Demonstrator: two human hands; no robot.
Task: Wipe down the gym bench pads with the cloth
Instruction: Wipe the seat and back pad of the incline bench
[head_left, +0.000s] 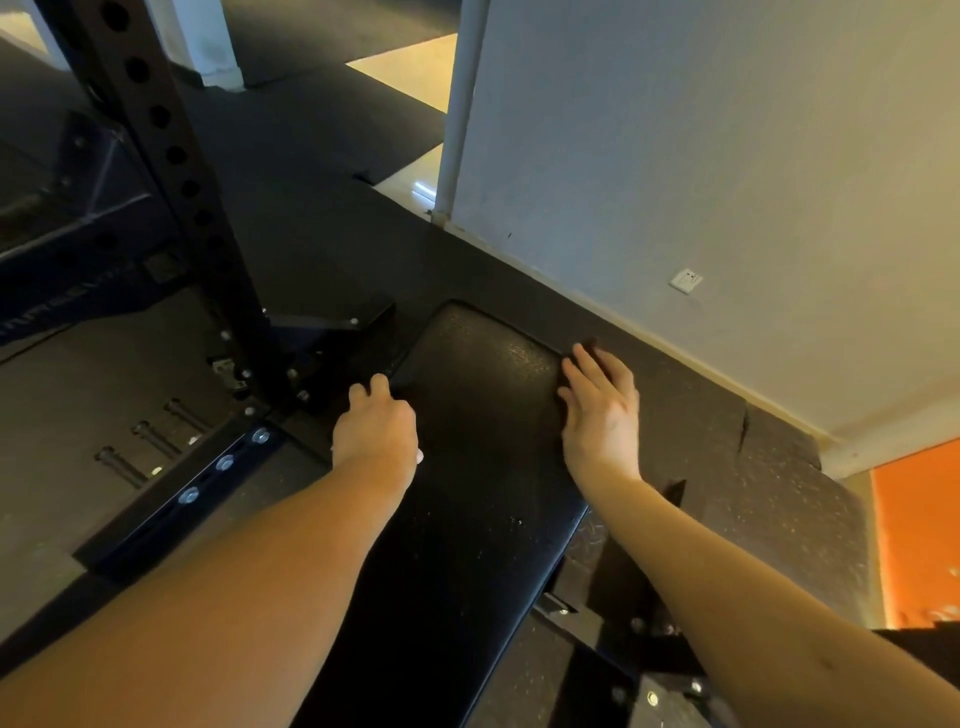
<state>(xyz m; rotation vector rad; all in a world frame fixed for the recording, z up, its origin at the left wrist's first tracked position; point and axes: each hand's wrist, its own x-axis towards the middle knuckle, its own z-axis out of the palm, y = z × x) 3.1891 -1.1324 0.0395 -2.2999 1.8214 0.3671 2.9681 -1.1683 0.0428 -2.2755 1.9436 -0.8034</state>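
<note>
Nearest, the two bare forearms were seen reaching forward on either side of the bench pad (467, 519), which ran black and scuffed between them and ended just beyond the fingertips. The left hand (376, 426) was set at the pad's left edge with its fingers bent down over it, and it appeared to be clamped on that edge. The right hand (602, 410) was laid flat on the opposite edge, fingers straight and slightly spread, gripping nothing that could be seen.

The cloth could not be picked out with certainty. A dark shape (589, 344) just past the right fingertips might have been it, but dark on dark it could not be told from the pad's corner.

Left of the left hand, loose pins (145, 441) lay on the floor mat (311, 208), and the rack upright (171, 171) rose close behind them. Beyond the right hand stood the wall (727, 156) with a socket (687, 281).

It was judged that little of the pad had yet been covered. If no cloth lay under either palm, the pad would merely be rubbed by bare hands. A wide leftward stroke could knock knuckles against the rack's base bolts, and the cracked far surface might snag fabric.
</note>
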